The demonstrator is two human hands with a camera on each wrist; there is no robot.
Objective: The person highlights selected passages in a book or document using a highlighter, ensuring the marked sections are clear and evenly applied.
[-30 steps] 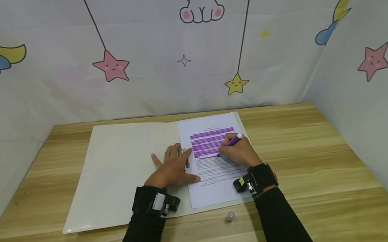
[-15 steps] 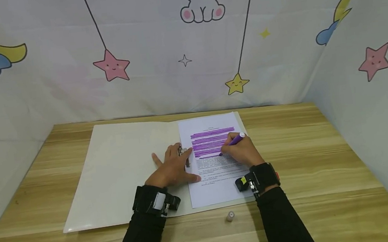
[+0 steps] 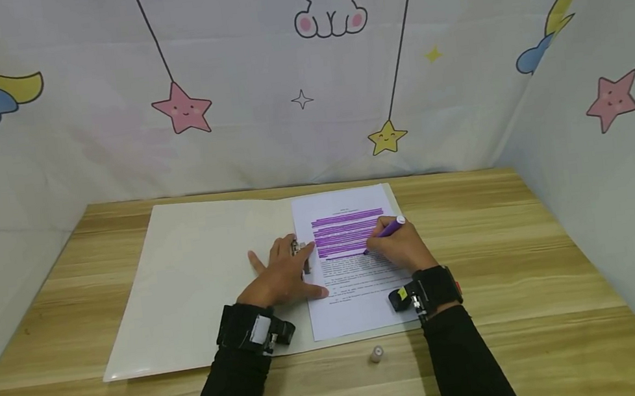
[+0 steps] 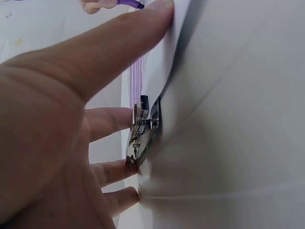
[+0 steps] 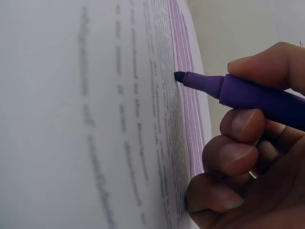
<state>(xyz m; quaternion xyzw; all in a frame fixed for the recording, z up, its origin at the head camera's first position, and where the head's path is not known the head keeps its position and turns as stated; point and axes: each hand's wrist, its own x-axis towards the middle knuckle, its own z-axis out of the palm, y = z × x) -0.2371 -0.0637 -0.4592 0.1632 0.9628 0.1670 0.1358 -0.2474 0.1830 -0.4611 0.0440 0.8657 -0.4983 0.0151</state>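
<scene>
My right hand grips a purple highlighter, its dark chisel tip at a line of print just under the purple-marked rows. The printed sheet lies on the right side of an open white folder; its upper lines are covered in purple strokes, the lower ones plain. Fingers spread, my left hand rests across the sheet's left edge and the folder's middle. Its thumb is on the paper, and other fingers lie by the metal clip at the fold, partly hiding it in the head view.
A small greyish cap stands on the wooden table in front of the folder. White walls printed with stars and a bear-like figure enclose the table's back and sides. Each wrist wears a black camera strap.
My right hand has slid a little to the right with the highlighter, its tip passing along the line of print. The left hand stays where it was.
</scene>
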